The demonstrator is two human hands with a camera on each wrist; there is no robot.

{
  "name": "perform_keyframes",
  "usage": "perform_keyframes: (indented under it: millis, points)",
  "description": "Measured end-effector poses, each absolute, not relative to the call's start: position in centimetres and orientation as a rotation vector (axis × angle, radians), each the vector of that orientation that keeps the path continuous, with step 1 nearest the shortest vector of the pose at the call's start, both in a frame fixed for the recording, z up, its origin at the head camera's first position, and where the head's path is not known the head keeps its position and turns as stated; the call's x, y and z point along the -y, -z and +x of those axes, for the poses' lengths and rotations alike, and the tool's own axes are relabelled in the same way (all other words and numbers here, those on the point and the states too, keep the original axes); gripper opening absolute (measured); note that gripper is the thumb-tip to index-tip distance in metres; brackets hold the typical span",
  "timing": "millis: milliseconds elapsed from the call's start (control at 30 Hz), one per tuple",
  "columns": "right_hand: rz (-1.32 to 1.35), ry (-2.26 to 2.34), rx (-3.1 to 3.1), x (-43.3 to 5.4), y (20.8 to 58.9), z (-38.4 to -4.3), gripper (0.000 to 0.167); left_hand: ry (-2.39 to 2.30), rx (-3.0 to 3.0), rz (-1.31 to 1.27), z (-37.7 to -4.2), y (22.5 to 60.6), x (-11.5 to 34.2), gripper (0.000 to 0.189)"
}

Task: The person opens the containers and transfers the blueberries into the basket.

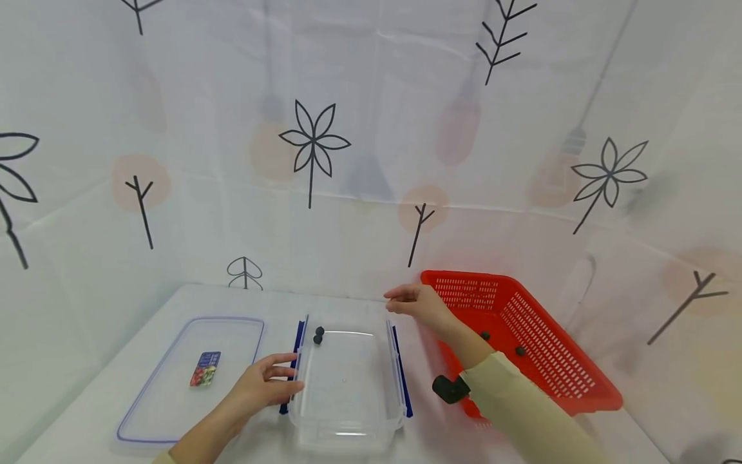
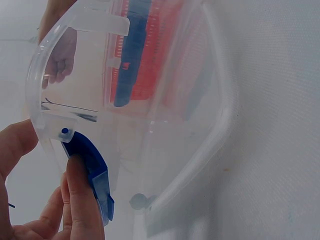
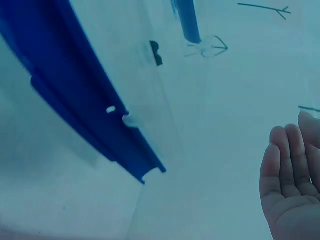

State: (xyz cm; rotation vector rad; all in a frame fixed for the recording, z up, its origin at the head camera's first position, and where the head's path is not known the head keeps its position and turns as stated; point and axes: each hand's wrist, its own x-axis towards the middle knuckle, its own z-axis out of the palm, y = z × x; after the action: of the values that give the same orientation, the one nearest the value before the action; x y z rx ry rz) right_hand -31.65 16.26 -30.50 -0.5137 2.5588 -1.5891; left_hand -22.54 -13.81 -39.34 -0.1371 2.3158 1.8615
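A clear plastic food container (image 1: 342, 432) with blue side latches stands in the middle of the table, its top uncovered. Two small dark balls (image 1: 319, 335) lie side by side at its far left corner. My left hand (image 1: 263, 380) holds its left side, thumb at the rim and fingers against the blue latch (image 2: 97, 175). Above the far right corner, my right hand (image 1: 420, 303) hovers with fingers close together and gently bent. Nothing shows in the right palm (image 3: 295, 215) in the right wrist view.
A clear lid (image 1: 168, 406) with a blue-purple edge and a colourful label (image 1: 205, 369) lies at left. To the right stands a red perforated basket (image 1: 591, 399) with dark balls (image 1: 520, 351) inside, partly hidden by the right arm. Behind hangs a white patterned curtain (image 1: 359, 245).
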Motion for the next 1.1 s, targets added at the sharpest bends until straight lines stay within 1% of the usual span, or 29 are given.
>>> perform_keyframes:
  millis: [100, 300, 500, 967, 1100]
  points:
    - [-0.487, 1.559, -2.579, -15.4, 30.5, -31.8, 0.023, -1.863, -2.314, -0.135, -22.6, 39.4, 13.8, 0.067]
    - [-0.439, 1.641, -2.493, -13.9, 31.0, -32.1, 0.021, -1.857, -2.314, -0.143, -22.5, 39.4, 13.9, 0.067]
    - [-0.449, 1.684, -2.422, -12.6, 31.8, -32.3, 0.022, -1.854, -2.318, -0.146, -22.4, 39.3, 13.8, 0.067]
    - [-0.519, 1.653, -2.38, -8.4, 32.3, -32.8, 0.023, -1.836, -2.324, -0.158, -22.5, 39.2, 13.7, 0.065]
    - [-0.525, 1.66, -2.382, -7.0, 31.8, -32.2, 0.023, -1.831, -2.32, -0.156, -22.4, 39.1, 13.8, 0.066]
